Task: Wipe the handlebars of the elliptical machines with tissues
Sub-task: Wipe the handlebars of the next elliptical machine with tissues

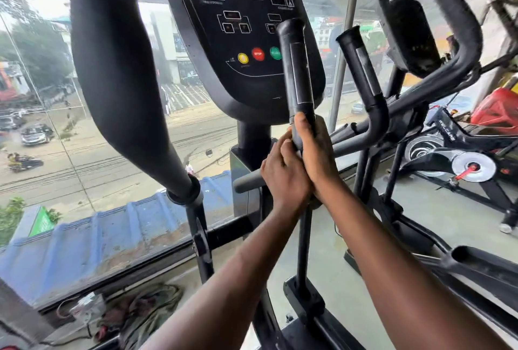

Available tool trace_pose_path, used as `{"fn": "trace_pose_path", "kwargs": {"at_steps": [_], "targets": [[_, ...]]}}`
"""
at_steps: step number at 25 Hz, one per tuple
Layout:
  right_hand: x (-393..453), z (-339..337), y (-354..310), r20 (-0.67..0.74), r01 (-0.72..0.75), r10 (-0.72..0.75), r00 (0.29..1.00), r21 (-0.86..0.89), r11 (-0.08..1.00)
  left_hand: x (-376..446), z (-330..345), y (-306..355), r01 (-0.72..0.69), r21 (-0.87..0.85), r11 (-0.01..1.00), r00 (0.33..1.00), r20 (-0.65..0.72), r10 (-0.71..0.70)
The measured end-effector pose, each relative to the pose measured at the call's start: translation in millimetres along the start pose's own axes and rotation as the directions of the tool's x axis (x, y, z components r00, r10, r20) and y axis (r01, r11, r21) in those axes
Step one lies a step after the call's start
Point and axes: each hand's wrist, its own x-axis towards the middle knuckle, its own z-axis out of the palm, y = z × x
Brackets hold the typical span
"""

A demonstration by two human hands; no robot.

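The black upright handlebar [295,69] of the elliptical rises in front of the console [246,27]. Both hands hold its lower end, pressed against each other. My right hand [315,150] wraps the bar from the right, with the thumb lying up along it. My left hand [283,173] grips from the left just below, its fingers curled round the bar. A small pale sliver shows between the hands; I cannot tell whether it is a tissue. A short grey side grip [246,181] sticks out left of my left hand.
A thick black swing arm [117,69] hangs at the left, close to the glass window [56,139]. A second machine's handlebar [363,72] stands to the right, with exercise bikes [462,159] beyond. Crumpled cloth and cables [140,313] lie on the floor at bottom left.
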Motion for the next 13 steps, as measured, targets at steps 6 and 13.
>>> {"fn": "trace_pose_path", "kwargs": {"at_steps": [6, 13], "targets": [[-39, -25, 3, 0.002, 0.525, -0.545, 0.838, -0.273, 0.806, 8, -3, 54, 0.293, -0.354, 0.888, 0.949, 0.217, -0.227], [-26, -43, -1, 0.190, 0.686, -0.663, 0.724, -0.309, 0.659, -4, -15, 74, 0.281, -0.304, 0.910, 0.955, 0.187, -0.232]]}}
